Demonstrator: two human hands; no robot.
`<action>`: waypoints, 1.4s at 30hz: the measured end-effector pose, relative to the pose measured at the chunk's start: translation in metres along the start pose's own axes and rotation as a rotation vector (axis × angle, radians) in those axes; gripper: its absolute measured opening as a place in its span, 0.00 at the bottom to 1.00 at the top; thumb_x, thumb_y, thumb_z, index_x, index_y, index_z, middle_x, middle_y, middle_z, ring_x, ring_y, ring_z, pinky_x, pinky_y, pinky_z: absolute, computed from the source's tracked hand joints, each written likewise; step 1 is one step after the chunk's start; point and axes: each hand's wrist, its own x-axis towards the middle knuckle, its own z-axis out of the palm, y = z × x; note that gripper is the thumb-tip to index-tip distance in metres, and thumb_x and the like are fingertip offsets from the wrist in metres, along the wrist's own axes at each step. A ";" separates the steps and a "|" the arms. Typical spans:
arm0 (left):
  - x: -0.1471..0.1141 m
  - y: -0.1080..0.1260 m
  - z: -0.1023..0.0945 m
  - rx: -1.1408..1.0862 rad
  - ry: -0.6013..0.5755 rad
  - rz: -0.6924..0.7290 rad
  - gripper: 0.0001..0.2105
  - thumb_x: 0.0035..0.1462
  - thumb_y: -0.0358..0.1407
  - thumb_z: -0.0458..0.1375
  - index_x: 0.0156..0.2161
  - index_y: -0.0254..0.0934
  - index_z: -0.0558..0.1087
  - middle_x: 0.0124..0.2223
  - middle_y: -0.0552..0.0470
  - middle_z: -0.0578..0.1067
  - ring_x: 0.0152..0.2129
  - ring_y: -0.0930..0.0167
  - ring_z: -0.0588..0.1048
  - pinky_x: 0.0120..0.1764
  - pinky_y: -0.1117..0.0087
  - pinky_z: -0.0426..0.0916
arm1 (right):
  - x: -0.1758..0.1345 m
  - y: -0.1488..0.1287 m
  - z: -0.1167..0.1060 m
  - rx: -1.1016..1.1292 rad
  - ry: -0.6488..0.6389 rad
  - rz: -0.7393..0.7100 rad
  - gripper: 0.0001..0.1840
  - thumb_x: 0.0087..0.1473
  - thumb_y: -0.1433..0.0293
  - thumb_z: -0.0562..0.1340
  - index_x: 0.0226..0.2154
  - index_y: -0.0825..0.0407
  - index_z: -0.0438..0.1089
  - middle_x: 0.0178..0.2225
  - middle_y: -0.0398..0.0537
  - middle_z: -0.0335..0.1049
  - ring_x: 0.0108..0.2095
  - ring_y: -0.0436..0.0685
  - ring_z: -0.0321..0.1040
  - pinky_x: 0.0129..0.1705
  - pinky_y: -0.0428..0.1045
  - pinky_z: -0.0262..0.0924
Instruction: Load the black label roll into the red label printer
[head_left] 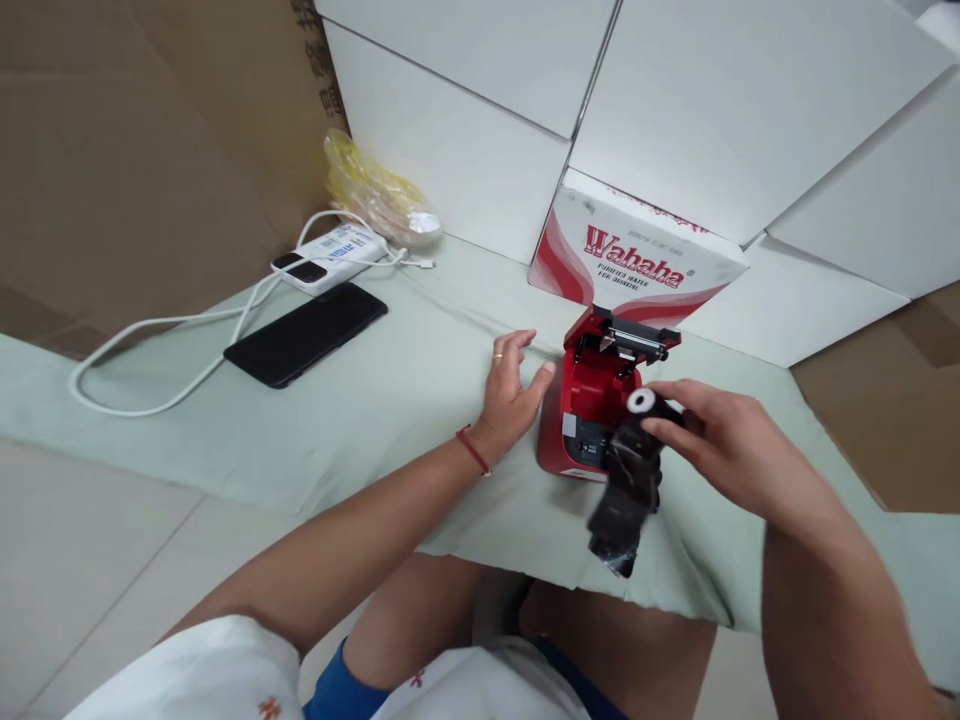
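Observation:
A red label printer (551,430) stands on the cloth-covered table with its lid (626,340) raised and its red inner bay (596,385) showing. My right hand (720,440) pinches a small roll of black film (634,460) with a white core, just above the printer's right front side. The loose end of the film hangs down past the printer's front toward the table edge. My left hand (514,390), fingers apart and holding nothing, is close to the printer's left side; whether the thumb touches it I cannot tell.
Behind the printer a white and red Wahaha box (634,250) leans against stacked white boxes (457,120). To the left lie a black phone (307,335), a white power bank (334,255) with a cable (135,325), and a yellowish plastic bag (379,190). Cardboard (892,400) borders the right.

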 end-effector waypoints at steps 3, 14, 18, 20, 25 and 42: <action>-0.008 0.011 -0.002 0.185 0.173 0.193 0.16 0.69 0.41 0.54 0.57 0.37 0.69 0.57 0.40 0.71 0.58 0.61 0.71 0.63 0.51 0.68 | 0.030 -0.018 0.029 -0.193 0.044 0.083 0.20 0.63 0.66 0.64 0.57 0.47 0.78 0.53 0.51 0.82 0.47 0.66 0.80 0.45 0.57 0.71; -0.061 0.045 0.010 0.468 -0.077 1.031 0.12 0.65 0.36 0.57 0.49 0.36 0.78 0.43 0.50 0.83 0.49 0.68 0.78 0.56 0.59 0.66 | 0.058 -0.041 0.050 -0.481 -0.191 0.204 0.27 0.68 0.70 0.55 0.67 0.46 0.68 0.60 0.57 0.77 0.45 0.69 0.80 0.36 0.55 0.62; -0.063 0.041 0.013 0.520 -0.088 1.045 0.10 0.66 0.32 0.58 0.48 0.36 0.79 0.45 0.50 0.84 0.50 0.69 0.78 0.53 0.60 0.66 | 0.069 -0.038 0.056 -0.463 -0.217 0.173 0.28 0.67 0.71 0.56 0.67 0.47 0.69 0.57 0.58 0.79 0.47 0.70 0.80 0.39 0.56 0.66; -0.062 0.041 0.012 0.527 -0.091 1.046 0.09 0.66 0.32 0.58 0.48 0.36 0.79 0.44 0.51 0.84 0.50 0.70 0.78 0.53 0.61 0.66 | 0.074 -0.037 0.060 -0.429 -0.208 0.154 0.27 0.67 0.71 0.57 0.66 0.48 0.71 0.58 0.59 0.79 0.49 0.70 0.80 0.42 0.57 0.68; -0.062 0.043 0.011 0.531 -0.076 1.038 0.09 0.65 0.32 0.59 0.47 0.34 0.80 0.43 0.51 0.83 0.48 0.70 0.78 0.52 0.60 0.65 | 0.069 -0.030 0.063 -0.208 -0.134 0.062 0.24 0.66 0.72 0.60 0.62 0.56 0.74 0.59 0.62 0.79 0.55 0.70 0.79 0.55 0.59 0.71; -0.064 0.045 0.009 0.568 -0.065 1.040 0.10 0.65 0.33 0.60 0.49 0.36 0.80 0.44 0.53 0.85 0.47 0.72 0.78 0.54 0.62 0.64 | 0.032 0.003 0.035 -0.054 0.435 -0.272 0.17 0.72 0.65 0.59 0.56 0.50 0.78 0.51 0.57 0.81 0.51 0.65 0.76 0.55 0.62 0.72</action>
